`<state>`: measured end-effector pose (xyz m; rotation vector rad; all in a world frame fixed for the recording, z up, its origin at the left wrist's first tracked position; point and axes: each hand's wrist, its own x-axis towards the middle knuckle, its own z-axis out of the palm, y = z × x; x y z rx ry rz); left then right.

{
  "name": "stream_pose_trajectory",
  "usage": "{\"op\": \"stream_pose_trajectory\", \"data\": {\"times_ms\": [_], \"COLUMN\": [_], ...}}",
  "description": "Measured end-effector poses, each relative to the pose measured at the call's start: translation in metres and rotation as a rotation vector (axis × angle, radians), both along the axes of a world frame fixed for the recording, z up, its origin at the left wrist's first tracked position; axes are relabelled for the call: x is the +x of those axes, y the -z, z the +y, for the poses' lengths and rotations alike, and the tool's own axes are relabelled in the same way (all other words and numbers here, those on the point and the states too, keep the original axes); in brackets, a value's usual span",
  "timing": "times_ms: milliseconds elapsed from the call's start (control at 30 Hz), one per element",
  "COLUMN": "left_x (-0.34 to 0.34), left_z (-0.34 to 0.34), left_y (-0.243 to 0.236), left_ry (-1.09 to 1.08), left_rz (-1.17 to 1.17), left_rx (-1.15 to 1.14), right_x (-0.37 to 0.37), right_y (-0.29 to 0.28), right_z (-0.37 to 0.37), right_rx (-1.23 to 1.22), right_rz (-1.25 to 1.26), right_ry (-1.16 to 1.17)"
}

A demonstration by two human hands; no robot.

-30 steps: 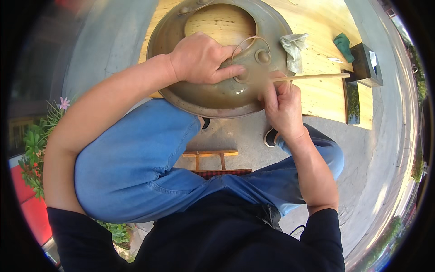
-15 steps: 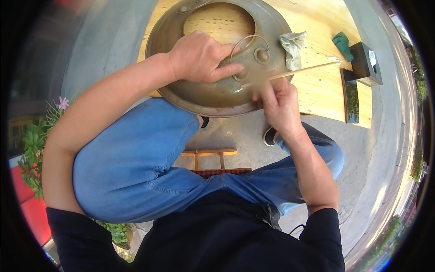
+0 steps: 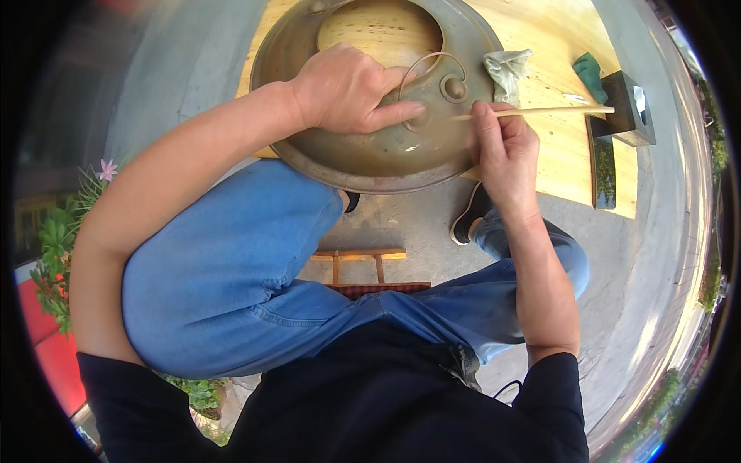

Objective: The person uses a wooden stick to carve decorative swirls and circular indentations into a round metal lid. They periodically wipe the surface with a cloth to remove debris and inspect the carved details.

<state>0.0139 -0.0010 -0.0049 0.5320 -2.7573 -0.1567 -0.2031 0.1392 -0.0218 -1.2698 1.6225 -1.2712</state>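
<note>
One thin stick [image 3: 556, 111] is sitting in R hand [image 3: 505, 158], fingers pinching it; L hand [image 3: 336, 89], thumb & index spread, is resting on ring-shaped metal piece [image 3: 370, 163] atop counter [image 3: 563, 166], prob. mid-job, amt done/left unclear.

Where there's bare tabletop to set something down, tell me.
Bare tabletop shows below the stick, between the right hand and dark slab; more lies above the pale cloth. Crowded: the right end, with slab, black box and green cloth.

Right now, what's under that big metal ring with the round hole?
Through the hole of the metal ring, you can see part of the wooden tabletop. Anything under the solid metal is covered, and the left hand hides a bit more.
</note>
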Motion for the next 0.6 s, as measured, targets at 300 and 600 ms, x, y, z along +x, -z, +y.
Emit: {"op": "stream_pose_trajectory", "data": {"times_ms": [300,600], "left_x": [-0.002,-0.002], "left_z": [-0.001,-0.003], "left_y": [0.001,0.004], "left_ry": [0.014,0.018], "left_rz": [0.007,0.019], "left_rx": [-0.006,0.005], "right_x": [-0.014,-0.003], "right_y": [0.002,0.006], "right_z": [-0.003,0.002], "right_rx": [-0.018,-0.034], "right_rz": [-0.033,0.008], "right_ry": [0.051,0.027]}}
